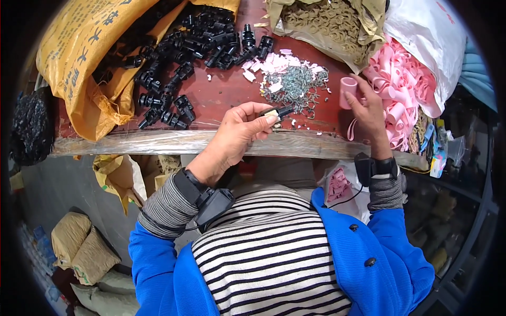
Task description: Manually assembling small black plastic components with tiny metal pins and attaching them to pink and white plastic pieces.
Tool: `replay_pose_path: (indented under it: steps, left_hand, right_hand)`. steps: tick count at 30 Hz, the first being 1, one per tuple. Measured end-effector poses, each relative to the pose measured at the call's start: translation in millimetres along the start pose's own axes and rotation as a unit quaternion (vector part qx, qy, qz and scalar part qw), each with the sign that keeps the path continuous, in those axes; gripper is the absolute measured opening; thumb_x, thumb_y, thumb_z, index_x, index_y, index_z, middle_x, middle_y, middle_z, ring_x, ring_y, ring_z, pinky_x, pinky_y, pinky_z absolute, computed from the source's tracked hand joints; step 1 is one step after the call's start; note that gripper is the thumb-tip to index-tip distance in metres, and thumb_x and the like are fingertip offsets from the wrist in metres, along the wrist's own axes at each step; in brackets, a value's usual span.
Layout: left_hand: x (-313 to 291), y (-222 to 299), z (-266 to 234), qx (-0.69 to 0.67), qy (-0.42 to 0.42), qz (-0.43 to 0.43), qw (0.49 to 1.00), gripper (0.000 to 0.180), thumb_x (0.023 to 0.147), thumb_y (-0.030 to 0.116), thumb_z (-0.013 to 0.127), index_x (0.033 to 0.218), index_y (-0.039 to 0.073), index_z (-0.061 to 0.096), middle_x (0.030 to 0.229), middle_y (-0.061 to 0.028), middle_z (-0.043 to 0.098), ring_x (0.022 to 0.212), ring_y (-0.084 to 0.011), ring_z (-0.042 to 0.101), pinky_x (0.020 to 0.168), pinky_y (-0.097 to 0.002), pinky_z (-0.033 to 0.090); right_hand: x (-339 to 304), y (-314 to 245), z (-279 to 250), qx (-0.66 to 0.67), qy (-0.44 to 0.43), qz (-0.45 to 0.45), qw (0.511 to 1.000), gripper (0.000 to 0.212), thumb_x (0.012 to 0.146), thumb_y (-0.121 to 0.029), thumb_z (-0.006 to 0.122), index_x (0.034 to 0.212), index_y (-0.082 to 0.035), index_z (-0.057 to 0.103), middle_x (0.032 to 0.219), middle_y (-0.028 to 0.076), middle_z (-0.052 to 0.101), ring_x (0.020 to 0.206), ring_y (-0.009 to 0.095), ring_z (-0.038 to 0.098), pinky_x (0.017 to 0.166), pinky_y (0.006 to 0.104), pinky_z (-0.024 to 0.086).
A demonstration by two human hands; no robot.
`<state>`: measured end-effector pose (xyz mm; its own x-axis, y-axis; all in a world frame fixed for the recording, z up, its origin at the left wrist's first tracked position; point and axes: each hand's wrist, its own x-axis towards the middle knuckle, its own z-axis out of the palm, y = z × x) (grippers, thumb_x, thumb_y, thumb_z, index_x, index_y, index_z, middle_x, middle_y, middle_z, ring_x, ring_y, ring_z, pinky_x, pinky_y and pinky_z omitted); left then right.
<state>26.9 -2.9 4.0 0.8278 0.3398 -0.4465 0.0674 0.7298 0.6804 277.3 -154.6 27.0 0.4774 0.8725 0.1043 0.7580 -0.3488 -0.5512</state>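
Over the table's near edge, my left hand (240, 131) pinches a small black plastic part (284, 111) with a cream-coloured piece (272, 114) on it. Its narrow black end points right. To the right, my right hand (369, 108) has its thumb and fingers on a pink plastic tube (348, 90), which stands upright with its round opening up. A thin pink loop (351, 129) shows below that hand. Between the hands lies a pile of small metal springs or hooks (295, 84), with pale pink chips (279, 62) scattered along its far side.
Black plastic fittings (184, 58) spill from a yellow woven sack (89, 58) at the left. A bag of olive-brown rings (327, 23) lies at the back. Pink curled pieces (398, 89) come out of a white sack (427, 42) on the right. Tape covers the table's front edge (158, 143).
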Motion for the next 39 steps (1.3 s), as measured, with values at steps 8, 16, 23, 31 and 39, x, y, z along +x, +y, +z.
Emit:
replay_pose_path:
  steps: [8, 16, 23, 31, 39]
  left_hand:
    - [-10, 9, 6, -0.062, -0.026, -0.022, 0.997, 0.024, 0.077, 0.006, 0.06, 0.099, 0.0, 0.054, 0.076, -0.0018, 0.057, 0.06, -0.0054, 0.05, 0.052, -0.0155, 0.041]
    - [-17, 12, 8, 0.005, -0.054, -0.043, 0.998, 0.024, 0.077, 0.007, 0.06, 0.099, -0.001, 0.054, 0.073, -0.0012, 0.055, 0.055, -0.0036, 0.048, 0.049, -0.0139, 0.041]
    - [-13, 10, 4, 0.013, -0.034, -0.068, 0.997, 0.024, 0.077, 0.008, 0.06, 0.098, -0.001, 0.054, 0.075, -0.0038, 0.058, 0.06, -0.0073, 0.055, 0.056, -0.0166, 0.048]
    - [-16, 14, 7, 0.024, -0.019, -0.075, 0.997, 0.022, 0.077, 0.007, 0.059, 0.098, -0.002, 0.054, 0.084, -0.0089, 0.059, 0.069, -0.0131, 0.06, 0.062, -0.0193, 0.051]
    - [-23, 22, 12, 0.01, -0.031, -0.078, 0.996, 0.023, 0.076, 0.004, 0.059, 0.098, -0.002, 0.054, 0.086, -0.0093, 0.059, 0.075, -0.0138, 0.06, 0.065, -0.0207, 0.051]
  right_hand:
    - [-12, -73, 23, 0.485, -0.215, 0.107, 0.841, 0.037, 0.085, -0.025, 0.047, 0.11, 0.003, 0.049, 0.095, 0.009, 0.057, 0.079, 0.013, 0.056, 0.06, 0.0218, 0.047]
    - [-6, -86, 27, 0.521, -0.318, 0.206, 0.765, 0.034, 0.087, -0.027, 0.043, 0.102, 0.002, 0.053, 0.082, 0.006, 0.058, 0.073, 0.01, 0.054, 0.063, 0.0203, 0.044]
    - [-8, -90, 41, 0.423, -0.222, 0.079, 0.875, 0.032, 0.089, -0.024, 0.038, 0.1, 0.003, 0.051, 0.084, 0.009, 0.058, 0.077, 0.012, 0.056, 0.068, 0.0235, 0.045]
    - [-26, -101, 63, 0.519, -0.126, 0.14, 0.834, 0.031, 0.088, -0.022, 0.036, 0.102, 0.002, 0.049, 0.089, 0.01, 0.057, 0.083, 0.013, 0.054, 0.072, 0.0234, 0.043]
    - [-28, -107, 63, 0.346, -0.082, -0.234, 0.905, 0.053, 0.074, -0.035, 0.049, 0.108, 0.006, 0.046, 0.105, 0.019, 0.05, 0.099, 0.025, 0.049, 0.084, 0.0343, 0.038]
